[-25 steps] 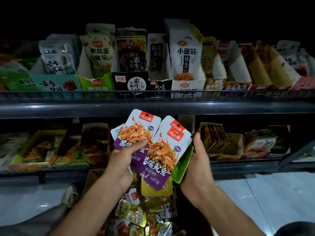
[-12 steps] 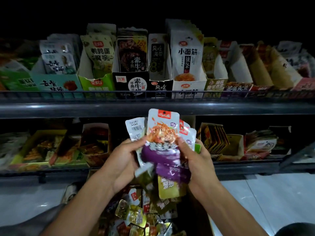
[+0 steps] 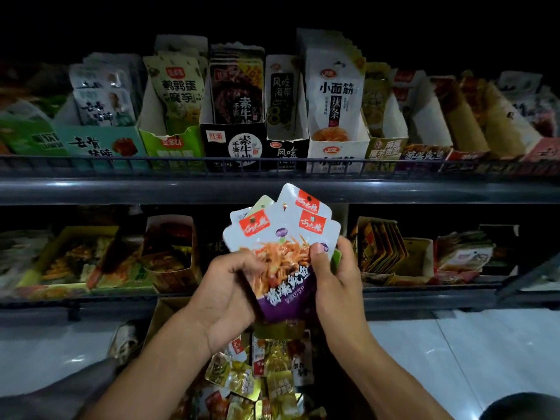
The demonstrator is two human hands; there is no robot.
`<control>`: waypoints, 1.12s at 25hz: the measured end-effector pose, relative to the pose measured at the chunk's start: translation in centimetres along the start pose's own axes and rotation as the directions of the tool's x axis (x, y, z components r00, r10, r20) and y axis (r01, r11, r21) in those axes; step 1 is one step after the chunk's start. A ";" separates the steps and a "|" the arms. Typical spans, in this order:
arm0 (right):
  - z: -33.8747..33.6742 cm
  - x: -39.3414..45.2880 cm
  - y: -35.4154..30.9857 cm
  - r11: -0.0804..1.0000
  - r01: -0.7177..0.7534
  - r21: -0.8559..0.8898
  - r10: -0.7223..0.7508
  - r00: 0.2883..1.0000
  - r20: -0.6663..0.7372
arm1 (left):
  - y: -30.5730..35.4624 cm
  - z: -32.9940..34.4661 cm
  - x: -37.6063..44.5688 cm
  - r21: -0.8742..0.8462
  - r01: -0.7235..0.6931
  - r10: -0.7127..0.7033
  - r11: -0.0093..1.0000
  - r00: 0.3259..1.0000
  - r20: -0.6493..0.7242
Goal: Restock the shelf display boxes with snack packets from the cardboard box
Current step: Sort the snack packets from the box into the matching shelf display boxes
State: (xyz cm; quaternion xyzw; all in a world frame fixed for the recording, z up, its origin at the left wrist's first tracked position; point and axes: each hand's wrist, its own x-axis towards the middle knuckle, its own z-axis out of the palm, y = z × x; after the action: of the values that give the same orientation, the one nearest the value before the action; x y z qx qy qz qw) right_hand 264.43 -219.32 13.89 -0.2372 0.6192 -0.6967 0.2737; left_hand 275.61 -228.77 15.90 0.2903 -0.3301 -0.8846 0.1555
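Both hands held one fan of packets (image 3: pixel 281 250) in front of the lower shelf (image 3: pixel 424 294), above the carton (image 3: pixel 160 313) on the floor. The left hand (image 3: pixel 225 295) gripped the bundle from the left side, fingers curled behind and the thumb on the front. The right hand (image 3: pixel 336 274) pinched the right edge, thumb on the printed face, w/ a green packet (image 3: pixel 335 260) showing just behind it. The packets were white on top w/ a red label and purple at the bottom. They were splayed, not squared.

The step in hand looked like sorting and squaring the bundle before putting it in a display box. To do it well, I think the person should first tap the bottom edges level, so all red labels face front and upright. The green packet is prob. a different product and should go out of the stack. A purple box (image 3: pixel 424 154) on the upper shelf (image 3: pixel 91 189), right of centre, seemed to carry similar characters, but the print was too blurred to be sure. The stack should slide in from above, behind the front lip, w/o bending the corners.

More loose packets (image 3: pixel 242 377) lay in the carton below.
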 end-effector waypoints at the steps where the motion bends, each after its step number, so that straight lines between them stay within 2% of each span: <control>1: 0.0 0.0 0.0 0.999 0.013 -0.035 -0.013 1.000 0.008 | -0.1 0.0 0.2 0.068 -0.003 0.007 0.998 0.998 -0.059; 3: -0.1 0.1 -0.4 0.995 0.017 -0.096 -0.014 0.999 0.035 | -0.5 -0.1 0.5 0.190 -0.005 0.040 0.982 0.983 -0.180; 5: -0.5 0.7 -1.3 0.994 -0.022 -0.106 0.026 0.999 0.030 | -0.9 -0.2 0.7 0.201 -0.010 0.060 0.980 0.968 -0.246; 7: -1.0 1.4 -2.1 0.997 -0.061 -0.038 0.060 0.997 -0.038 | -0.8 -0.3 0.7 0.211 -0.026 0.083 0.977 0.960 -0.268; 9: -1.5 2.1 -2.6 0.989 -0.107 0.101 0.116 0.989 -0.087 | -0.3 -0.5 0.8 0.206 -0.050 0.105 0.977 0.958 -0.265; 11: -1.7 2.4 -2.9 0.961 -0.203 0.190 0.213 0.977 -0.033 | -0.3 -0.6 1.0 0.194 -0.047 0.098 0.980 0.960 -0.261; 13: -1.6 2.3 -2.8 0.950 -0.264 0.169 0.262 0.964 0.036 | -0.5 -0.6 0.9 0.221 -0.033 0.091 0.975 0.963 -0.256; 14: -1.6 2.3 -3.0 0.953 -0.251 0.170 0.252 0.968 0.018 | -0.5 -0.6 0.9 0.225 -0.036 0.093 0.974 0.963 -0.251; 17: -2.7 3.4 -4.0 0.956 -0.120 0.266 0.170 0.970 -0.174 | 0.2 -1.2 1.4 0.212 -0.070 0.136 0.975 0.939 -0.314; 18: -3.3 3.7 -4.6 0.955 -0.084 0.285 0.144 0.969 -0.199 | 0.6 -1.2 1.6 0.212 -0.096 0.165 0.973 0.927 -0.338; 21: -3.6 3.6 -5.5 0.969 -0.124 0.212 0.146 0.985 -0.090 | 1.5 -1.1 1.5 0.279 -0.183 0.284 0.943 0.878 -0.385; 23: -2.7 3.1 -5.5 0.987 -0.152 0.059 0.153 0.988 -0.008 | 1.8 -0.3 1.3 0.337 -0.214 0.331 0.917 0.880 -0.341; 25: -2.1 2.8 -5.4 0.995 -0.095 -0.007 0.095 0.995 0.016 | 2.1 0.9 1.2 0.402 -0.252 0.375 0.880 0.888 -0.265; 28: -2.3 3.4 -6.6 1.000 0.004 0.010 -0.003 0.996 -0.085 | 2.8 3.4 1.4 0.481 -0.326 0.440 0.814 0.887 -0.143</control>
State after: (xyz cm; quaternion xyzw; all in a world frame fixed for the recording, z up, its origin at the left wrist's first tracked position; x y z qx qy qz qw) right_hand 259.77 -219.36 20.14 -0.2071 0.6264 -0.7097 0.2472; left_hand 272.63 -229.77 19.30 0.3528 -0.5527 -0.6923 0.3012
